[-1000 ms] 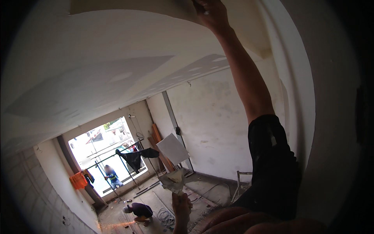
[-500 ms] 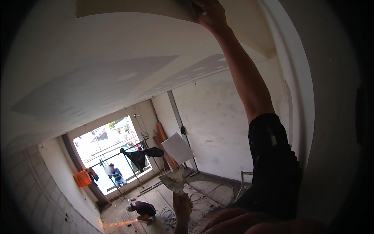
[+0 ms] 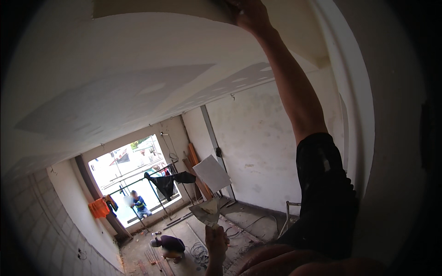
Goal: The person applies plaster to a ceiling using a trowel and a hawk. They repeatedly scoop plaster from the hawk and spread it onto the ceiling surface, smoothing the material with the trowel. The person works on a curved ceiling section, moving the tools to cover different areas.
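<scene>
Head view: pale ceiling [image 3: 138,46] part grey, loaded scraper [image 3: 200,211] held low

The scraper is upright at lower centre, a pale lump of material on its broad blade; the left hand [image 3: 215,241] is clamped round its handle. The right hand [image 3: 251,16] is raised to the ceiling beside a tan area [image 3: 161,7]; the top edge crops it, so I cannot tell what its fingers hold, if anything.

Judging by colour, the work looks partway: much of the nearer ceiling is an even pale tone, while a grey patch [image 3: 119,103] and a spotted strip [image 3: 225,85] farther off look uncovered. How finished the tan area is cannot be told.

Beyond, a white board [image 3: 212,173] leans near the far corner, and a crouching co-worker [image 3: 171,244] is near coiled cable [image 3: 199,254] on the floor.
</scene>
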`<state>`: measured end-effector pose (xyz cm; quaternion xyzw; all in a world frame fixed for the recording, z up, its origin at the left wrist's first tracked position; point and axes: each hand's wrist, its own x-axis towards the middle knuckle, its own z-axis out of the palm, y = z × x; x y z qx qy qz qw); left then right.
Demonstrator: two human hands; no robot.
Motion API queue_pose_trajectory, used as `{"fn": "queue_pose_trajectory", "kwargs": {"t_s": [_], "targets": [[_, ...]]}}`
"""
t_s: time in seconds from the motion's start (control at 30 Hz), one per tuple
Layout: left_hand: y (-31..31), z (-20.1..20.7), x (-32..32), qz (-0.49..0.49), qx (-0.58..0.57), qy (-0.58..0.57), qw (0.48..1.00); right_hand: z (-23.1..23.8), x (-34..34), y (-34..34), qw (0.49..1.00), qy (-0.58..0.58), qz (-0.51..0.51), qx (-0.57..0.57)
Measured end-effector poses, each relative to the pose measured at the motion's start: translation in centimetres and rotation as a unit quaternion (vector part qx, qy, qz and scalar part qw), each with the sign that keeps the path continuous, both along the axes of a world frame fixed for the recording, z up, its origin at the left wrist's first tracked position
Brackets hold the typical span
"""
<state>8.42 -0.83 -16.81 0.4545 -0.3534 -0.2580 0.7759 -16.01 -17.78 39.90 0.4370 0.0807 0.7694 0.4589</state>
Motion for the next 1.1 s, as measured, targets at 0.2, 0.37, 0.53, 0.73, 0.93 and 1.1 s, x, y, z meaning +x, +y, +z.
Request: {"fn": "queue_pose_trajectory", "kwargs": {"t_s": [0.2,0.37,0.53,0.73,0.93,1.1], "targets": [[0.2,0.3,0.2,0.004,0.021,-0.045,0.999,0.8,-0.6,0.4,0.999,0.008,-0.013,-0.046],[0.4,0.3,0.1,0.035,0.006,-0.132,0.991,-0.2,-0.2,0.6,0.997,0.04,0.023,0.057],[-0.3,-1.0,0.9,-0.013,-0.013,-0.012,1.0,-1.6,-1.0,0.8,0.983,0.076,0.133,0.1],[-0.5,-1.8,1.6,-0.019,0.01,-0.006,1.0,-1.2,-0.5,1.4,0.978,0.06,0.159,0.124],[0.0,-0.1,0.9,-0.005,0.034,-0.007,0.999,0.4,0.4,0.8,0.989,0.042,0.142,0.03],[-0.5,-1.6,1.6,0.049,0.007,-0.137,0.989,0.7,1.1,0.6,0.991,0.026,0.129,0.03]]}}
